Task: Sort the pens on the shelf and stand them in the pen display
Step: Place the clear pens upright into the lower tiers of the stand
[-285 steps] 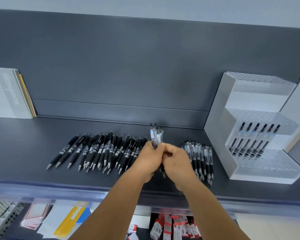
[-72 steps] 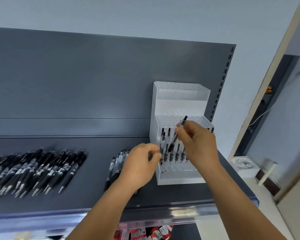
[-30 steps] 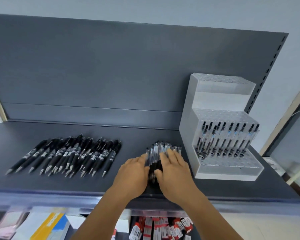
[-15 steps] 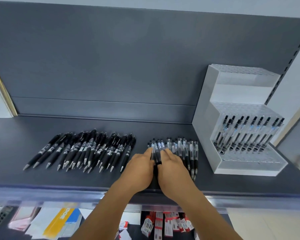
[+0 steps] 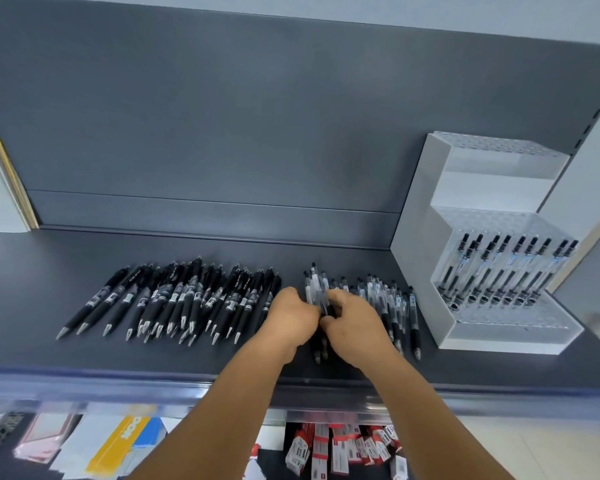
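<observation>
Both hands (image 5: 293,317) (image 5: 355,325) gripping clear pens (image 5: 317,289), black pens (image 5: 184,299) left, display (image 5: 416,271) right

I see dark grey shelf (image 5: 32,299) carrying two pen groups. Black pens (image 5: 174,299): loose row at left, lying flat, metal tips toward front edge. Clear-barrel pens (image 5: 394,306): smaller group right of centre, lying flat, partly hidden. White stepped pen display (image 5: 416,237) stands at right end; its middle tier holds row of clear pens (image 5: 506,271), leaning, caps up.
</observation>
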The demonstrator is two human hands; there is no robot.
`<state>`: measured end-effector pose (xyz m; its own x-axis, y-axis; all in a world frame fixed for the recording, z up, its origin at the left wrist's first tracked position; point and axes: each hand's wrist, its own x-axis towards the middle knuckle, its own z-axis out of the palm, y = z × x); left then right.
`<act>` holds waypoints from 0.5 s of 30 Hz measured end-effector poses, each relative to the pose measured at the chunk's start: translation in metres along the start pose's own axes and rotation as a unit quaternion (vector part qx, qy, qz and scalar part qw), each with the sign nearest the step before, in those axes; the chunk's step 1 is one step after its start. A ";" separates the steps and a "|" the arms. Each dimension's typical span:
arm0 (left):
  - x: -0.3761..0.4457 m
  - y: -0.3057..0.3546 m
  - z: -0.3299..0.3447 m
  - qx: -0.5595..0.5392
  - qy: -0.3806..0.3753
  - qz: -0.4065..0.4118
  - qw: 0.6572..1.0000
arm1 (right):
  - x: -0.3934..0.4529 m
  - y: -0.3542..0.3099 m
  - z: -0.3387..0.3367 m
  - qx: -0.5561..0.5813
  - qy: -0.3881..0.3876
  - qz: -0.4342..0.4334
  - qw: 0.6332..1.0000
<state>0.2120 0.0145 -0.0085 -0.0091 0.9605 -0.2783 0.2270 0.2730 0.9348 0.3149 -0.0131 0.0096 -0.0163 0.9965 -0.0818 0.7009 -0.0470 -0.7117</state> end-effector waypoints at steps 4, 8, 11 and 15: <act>0.002 0.004 0.003 -0.059 -0.020 -0.018 0.998 | 0.000 -0.003 0.005 0.083 0.003 -0.010 0.996; 0.007 0.004 0.004 -0.072 -0.012 -0.029 0.997 | 0.003 -0.003 0.008 0.146 -0.001 -0.002 0.989; 0.008 0.006 0.000 -0.114 -0.022 -0.018 0.993 | 0.003 -0.004 0.003 0.207 0.018 0.004 0.978; 0.007 0.014 -0.004 -0.153 -0.047 0.033 0.987 | 0.005 -0.006 -0.010 0.214 0.099 -0.031 0.971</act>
<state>0.2116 0.0255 0.0039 0.0896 0.9712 -0.2209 -0.0801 0.2281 0.9703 0.3174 -0.0072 0.0203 0.1184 0.9901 0.0759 0.3416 0.0311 -0.9393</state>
